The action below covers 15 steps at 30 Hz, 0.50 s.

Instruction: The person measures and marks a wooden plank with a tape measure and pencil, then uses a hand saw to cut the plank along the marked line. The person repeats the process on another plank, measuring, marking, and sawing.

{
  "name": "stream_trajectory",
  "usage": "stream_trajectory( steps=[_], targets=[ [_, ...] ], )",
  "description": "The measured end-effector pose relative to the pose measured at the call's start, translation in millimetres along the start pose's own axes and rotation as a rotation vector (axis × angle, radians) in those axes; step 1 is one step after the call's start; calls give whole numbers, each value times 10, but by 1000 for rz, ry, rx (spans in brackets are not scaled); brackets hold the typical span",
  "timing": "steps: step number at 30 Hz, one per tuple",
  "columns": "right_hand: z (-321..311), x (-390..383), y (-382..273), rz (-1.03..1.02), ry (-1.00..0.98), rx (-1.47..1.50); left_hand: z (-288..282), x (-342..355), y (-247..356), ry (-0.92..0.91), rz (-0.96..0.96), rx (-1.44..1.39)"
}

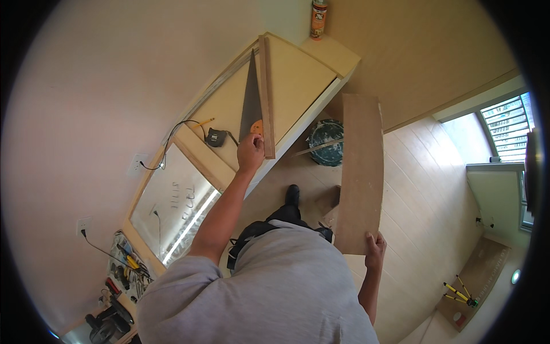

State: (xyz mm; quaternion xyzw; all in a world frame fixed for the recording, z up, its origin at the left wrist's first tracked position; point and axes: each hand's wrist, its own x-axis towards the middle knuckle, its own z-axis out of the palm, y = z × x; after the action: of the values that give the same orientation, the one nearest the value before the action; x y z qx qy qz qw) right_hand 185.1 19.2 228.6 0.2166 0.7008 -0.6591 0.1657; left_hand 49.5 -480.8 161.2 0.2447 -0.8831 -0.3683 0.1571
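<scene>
My left hand (252, 152) is closed on the handle end of a handsaw (251, 100) with an orange-and-black grip, which lies on the pale wooden worktop (301, 83). A narrow wooden strip (265, 74) lies along the saw's right side. Left of my hand are a black tape measure (215, 136) and a yellow pencil (203, 122). My right hand (375, 246) grips the lower right edge of a long brown board (359, 172), held out over the floor beside the worktop. The board partly hides a grimy round bucket (321, 146).
A mirrored panel (160, 200), cables and sockets (137, 165) are at the left, with a cluttered tool shelf (123, 266) below. A canister (318, 20) stands at the back. A yellow tripod (461, 293) lies on a board at lower right, below a window (504, 126).
</scene>
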Motion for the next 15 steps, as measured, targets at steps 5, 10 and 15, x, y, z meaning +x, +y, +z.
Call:
stream_trajectory(
  steps=[5,10,15],
  targets=[
    [356,320,-218,-47,-72,14,46,-82,162,-43,2,228],
    [707,746,-431,-69,-157,1,108,73,383,-91,-97,249],
    [1091,1048,-373,-85,-221,51,67,152,467,-105,-57,254]
  ],
)
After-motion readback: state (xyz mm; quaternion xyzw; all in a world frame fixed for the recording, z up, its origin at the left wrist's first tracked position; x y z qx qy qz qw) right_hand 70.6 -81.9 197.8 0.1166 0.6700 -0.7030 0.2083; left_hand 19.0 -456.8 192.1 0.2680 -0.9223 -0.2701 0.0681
